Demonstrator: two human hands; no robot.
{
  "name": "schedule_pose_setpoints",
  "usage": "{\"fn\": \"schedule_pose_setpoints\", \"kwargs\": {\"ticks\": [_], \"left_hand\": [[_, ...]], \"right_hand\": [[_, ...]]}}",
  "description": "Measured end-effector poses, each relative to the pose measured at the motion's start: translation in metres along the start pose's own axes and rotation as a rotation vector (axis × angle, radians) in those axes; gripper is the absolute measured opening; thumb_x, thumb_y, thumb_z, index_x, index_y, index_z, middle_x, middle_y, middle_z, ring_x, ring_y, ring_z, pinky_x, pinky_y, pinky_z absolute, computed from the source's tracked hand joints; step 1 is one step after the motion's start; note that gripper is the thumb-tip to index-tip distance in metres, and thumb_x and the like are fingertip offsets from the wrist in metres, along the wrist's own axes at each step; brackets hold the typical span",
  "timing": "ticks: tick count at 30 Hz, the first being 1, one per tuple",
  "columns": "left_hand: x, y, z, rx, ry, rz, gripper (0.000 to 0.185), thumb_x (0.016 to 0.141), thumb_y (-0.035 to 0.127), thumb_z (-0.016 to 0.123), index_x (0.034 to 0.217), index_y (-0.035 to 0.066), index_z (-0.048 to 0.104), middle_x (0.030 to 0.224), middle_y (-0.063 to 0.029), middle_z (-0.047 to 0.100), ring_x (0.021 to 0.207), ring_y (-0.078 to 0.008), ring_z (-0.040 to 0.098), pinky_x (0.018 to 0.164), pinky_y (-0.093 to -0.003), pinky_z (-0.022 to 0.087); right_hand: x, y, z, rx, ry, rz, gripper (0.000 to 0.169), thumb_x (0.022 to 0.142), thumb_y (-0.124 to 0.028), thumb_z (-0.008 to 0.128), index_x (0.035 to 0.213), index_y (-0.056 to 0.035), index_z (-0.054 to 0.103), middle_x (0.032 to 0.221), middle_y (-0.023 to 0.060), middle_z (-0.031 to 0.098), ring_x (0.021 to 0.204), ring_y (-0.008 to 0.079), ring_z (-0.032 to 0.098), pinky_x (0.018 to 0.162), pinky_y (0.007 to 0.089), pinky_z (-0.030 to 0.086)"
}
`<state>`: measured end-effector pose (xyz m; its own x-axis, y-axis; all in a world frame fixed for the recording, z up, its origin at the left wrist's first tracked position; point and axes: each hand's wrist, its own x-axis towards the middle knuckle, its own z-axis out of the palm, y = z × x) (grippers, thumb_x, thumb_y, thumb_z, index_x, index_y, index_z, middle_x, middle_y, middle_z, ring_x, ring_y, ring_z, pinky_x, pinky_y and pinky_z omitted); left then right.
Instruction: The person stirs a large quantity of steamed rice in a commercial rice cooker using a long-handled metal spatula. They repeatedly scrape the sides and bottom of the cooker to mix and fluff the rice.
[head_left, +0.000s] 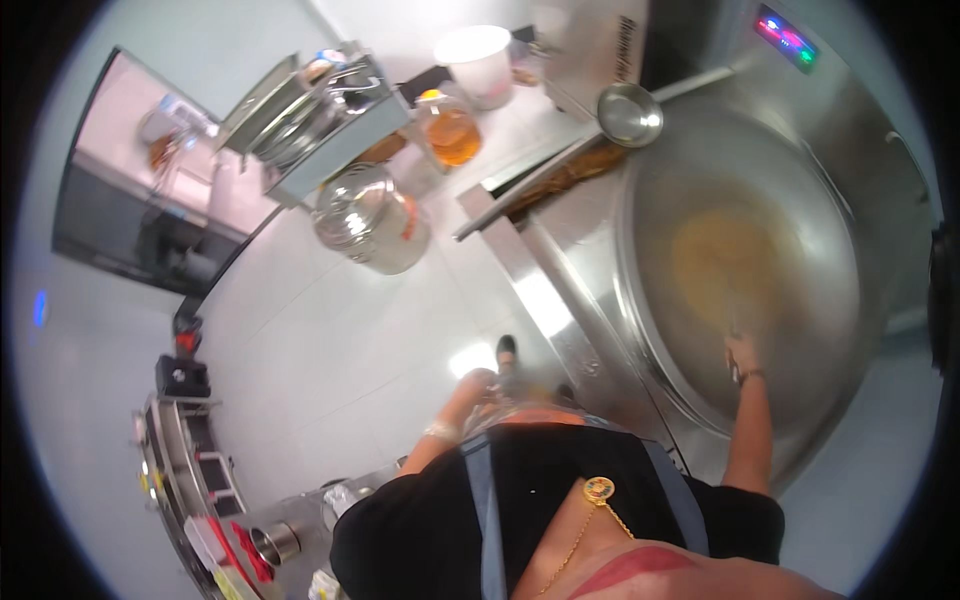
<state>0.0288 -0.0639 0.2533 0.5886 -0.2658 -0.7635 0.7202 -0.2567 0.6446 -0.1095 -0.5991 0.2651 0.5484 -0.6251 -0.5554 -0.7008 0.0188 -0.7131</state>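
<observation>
My right hand reaches down into a large steel wok on the right. Its fingers are closed round a blurred, pale utensil, whose head I cannot make out. Beyond that hand, a yellowish-brown patch of liquid or food lies in the wok's bottom. My left hand is low in front of my waist, beside something clear and shiny, perhaps a plastic container or bag. Blur hides whether the fingers grip it.
A long-handled steel ladle lies across the wok's far left rim. Further left are a jar of orange liquid, a white bucket and a lidded pot on the floor. A steel cup stands behind on the left. A lit control panel is at upper right.
</observation>
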Motion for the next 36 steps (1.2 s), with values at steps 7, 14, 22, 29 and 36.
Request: {"fn": "schedule_pose_setpoints", "kwargs": {"ticks": [7, 14, 22, 29, 36], "left_hand": [[0.021, -0.010, -0.001, 0.149, -0.026, -0.111, 0.023, 0.077, 0.016, 0.051, 0.094, 0.000, 0.053, 0.083, -0.0099, 0.054, 0.071, -0.0217, 0.057, 0.057, -0.0294, 0.048], [0.112, -0.133, -0.084, 0.641, -0.166, 0.307, 0.022, 0.059, 0.017, 0.066, 0.074, 0.004, 0.057, 0.074, -0.0088, 0.056, 0.071, -0.0237, 0.054, 0.065, -0.0332, 0.044], [0.074, -0.111, -0.044, 1.253, -0.110, 0.200, 0.024, 0.070, 0.022, 0.053, 0.079, 0.002, 0.063, 0.082, -0.0141, 0.061, 0.079, -0.0251, 0.058, 0.072, -0.0336, 0.044], [0.016, -0.044, -0.001, 0.924, -0.075, 0.068, 0.028, 0.071, 0.025, 0.051, 0.085, 0.002, 0.061, 0.087, -0.0177, 0.059, 0.083, -0.0303, 0.056, 0.075, -0.0365, 0.043], [0.041, -0.051, 0.000, 1.058, -0.158, 0.160, 0.031, 0.076, 0.029, 0.048, 0.083, 0.002, 0.061, 0.087, -0.0175, 0.059, 0.084, -0.0301, 0.056, 0.074, -0.0370, 0.044]], "right_hand": [[-0.091, -0.001, 0.004, 0.015, -0.183, 0.108, 0.014, 0.075, -0.018, 0.051, 0.072, -0.0056, 0.046, 0.049, 0.0040, 0.045, 0.037, 0.0137, 0.044, 0.034, 0.0276, 0.037], [-0.174, 0.020, -0.070, -0.180, -0.097, 0.310, 0.021, 0.076, -0.016, 0.052, 0.065, 0.0012, 0.050, 0.047, 0.0092, 0.048, 0.035, 0.0171, 0.048, 0.033, 0.0302, 0.038], [-0.028, 0.064, -0.091, -0.645, 0.164, 0.067, 0.027, 0.076, -0.021, 0.052, 0.068, 0.0044, 0.055, 0.055, 0.0153, 0.055, 0.048, 0.0266, 0.056, 0.047, 0.0363, 0.042], [0.016, -0.014, 0.018, -0.235, 0.118, 0.009, 0.026, 0.078, -0.022, 0.050, 0.068, 0.0014, 0.053, 0.047, 0.0106, 0.050, 0.038, 0.0225, 0.051, 0.038, 0.0348, 0.038], [-0.093, -0.005, 0.023, -0.104, -0.170, 0.030, 0.027, 0.079, -0.026, 0.050, 0.067, -0.0018, 0.048, 0.044, 0.0064, 0.045, 0.032, 0.0156, 0.043, 0.032, 0.0288, 0.034]]}}
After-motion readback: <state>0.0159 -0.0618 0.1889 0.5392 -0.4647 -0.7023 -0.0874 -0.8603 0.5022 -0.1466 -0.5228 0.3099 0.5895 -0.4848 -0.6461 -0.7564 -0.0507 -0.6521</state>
